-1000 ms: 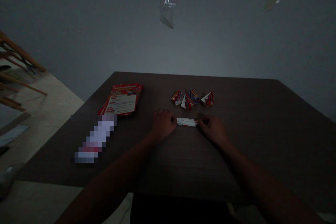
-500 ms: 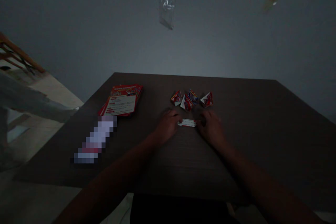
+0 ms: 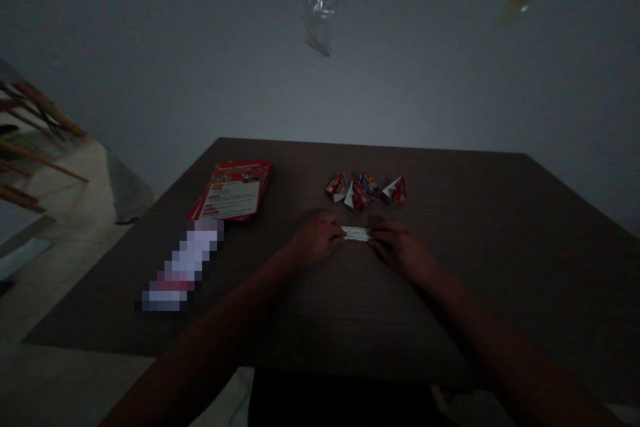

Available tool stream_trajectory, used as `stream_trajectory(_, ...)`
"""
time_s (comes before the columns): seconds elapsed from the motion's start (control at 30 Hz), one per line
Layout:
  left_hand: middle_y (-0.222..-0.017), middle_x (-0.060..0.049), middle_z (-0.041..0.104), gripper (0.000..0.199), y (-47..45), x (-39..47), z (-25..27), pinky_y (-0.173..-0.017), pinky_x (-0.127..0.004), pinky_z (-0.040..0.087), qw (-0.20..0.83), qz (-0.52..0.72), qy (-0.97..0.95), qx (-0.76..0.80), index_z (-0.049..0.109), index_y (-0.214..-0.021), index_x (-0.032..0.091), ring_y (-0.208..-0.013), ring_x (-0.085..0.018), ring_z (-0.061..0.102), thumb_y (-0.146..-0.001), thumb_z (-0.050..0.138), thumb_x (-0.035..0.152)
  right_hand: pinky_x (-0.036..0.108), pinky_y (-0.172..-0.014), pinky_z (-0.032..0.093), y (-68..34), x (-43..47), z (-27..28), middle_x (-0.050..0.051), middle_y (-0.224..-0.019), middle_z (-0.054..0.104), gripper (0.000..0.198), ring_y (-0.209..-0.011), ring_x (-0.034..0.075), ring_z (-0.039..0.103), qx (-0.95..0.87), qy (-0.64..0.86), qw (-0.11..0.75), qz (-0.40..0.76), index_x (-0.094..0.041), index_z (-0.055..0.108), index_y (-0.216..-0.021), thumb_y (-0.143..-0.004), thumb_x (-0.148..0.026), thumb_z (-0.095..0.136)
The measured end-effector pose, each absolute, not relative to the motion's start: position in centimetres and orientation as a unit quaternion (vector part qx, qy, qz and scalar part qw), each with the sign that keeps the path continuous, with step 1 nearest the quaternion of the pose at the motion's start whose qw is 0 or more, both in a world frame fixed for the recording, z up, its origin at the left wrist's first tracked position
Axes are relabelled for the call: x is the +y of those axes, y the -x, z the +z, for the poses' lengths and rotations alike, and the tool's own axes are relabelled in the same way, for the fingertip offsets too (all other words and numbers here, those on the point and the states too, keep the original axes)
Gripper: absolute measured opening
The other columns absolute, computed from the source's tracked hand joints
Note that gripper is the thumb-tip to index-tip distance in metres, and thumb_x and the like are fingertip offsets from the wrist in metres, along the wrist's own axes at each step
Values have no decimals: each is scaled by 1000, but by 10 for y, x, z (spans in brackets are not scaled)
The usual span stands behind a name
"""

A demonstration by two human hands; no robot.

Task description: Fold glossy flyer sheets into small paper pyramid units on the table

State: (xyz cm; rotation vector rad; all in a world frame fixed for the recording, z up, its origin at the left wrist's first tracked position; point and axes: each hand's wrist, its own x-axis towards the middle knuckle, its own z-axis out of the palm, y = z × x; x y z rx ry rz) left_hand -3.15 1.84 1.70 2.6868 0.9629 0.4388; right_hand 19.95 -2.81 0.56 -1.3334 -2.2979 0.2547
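Note:
A narrow folded strip of printed white paper [image 3: 356,233] lies across the table in front of me. My left hand [image 3: 319,237] pinches its left end between thumb and fingers. At the right end my right hand [image 3: 400,247] has its fingers closed on the paper. Just beyond my hands sit several folded paper pieces: a red one [image 3: 337,187], a red and white one [image 3: 357,196], a blue one [image 3: 369,184], and another red and white one [image 3: 395,191] a little apart to the right.
A stack of red printed leaflets [image 3: 233,193] lies at the table's left. Nearer me is a pixelated bright oblong thing [image 3: 183,267]. The dark wooden table [image 3: 475,213] meets a wall [image 3: 425,80] bearing tape and a clear plastic piece [image 3: 320,17]. Wooden furniture legs [image 3: 45,107] show at far left.
Both my hands have settled onto the strip's ends, the right fingers now flatter over it. A pale blurred shape at the far left has gone from view.

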Motion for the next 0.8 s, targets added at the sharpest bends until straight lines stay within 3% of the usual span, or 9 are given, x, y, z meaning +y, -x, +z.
stream_trajectory(0.27, -95, -8, 62, 24, 33, 23, 12, -85, -32, 40, 112, 169, -931, 305, 66, -98, 17, -91, -19, 54, -85, 52, 31, 37, -81, 46, -200, -23, 2, 9, -97, 67, 25, -89, 22, 59, -844, 467, 251, 82, -20, 67, -99, -89, -28, 46)
stream_trajectory(0.47, -94, -7, 63, 28, 32, 25, 13, -84, -31, 39, 93, 187, -925, 318, 64, -97, 18, -91, -18, 55, -90, 42, 33, 35, -78, 46, -197, -23, 4, 8, -89, 68, 26, -81, 20, 59, -832, 483, 263, 74, -20, 66, -95, -91, -30, 42)
stream_trajectory(0.8, -91, -8, 61, 29, 35, 20, 24, -81, -28, 41, 80, 181, -939, 282, 62, -95, 14, -86, -16, 54, -92, 38, 30, 33, -76, 49, -201, -26, 5, 7, -88, 68, 20, -81, 19, 61, -858, 417, 296, 41, -19, 65, -95, -89, -29, 49)
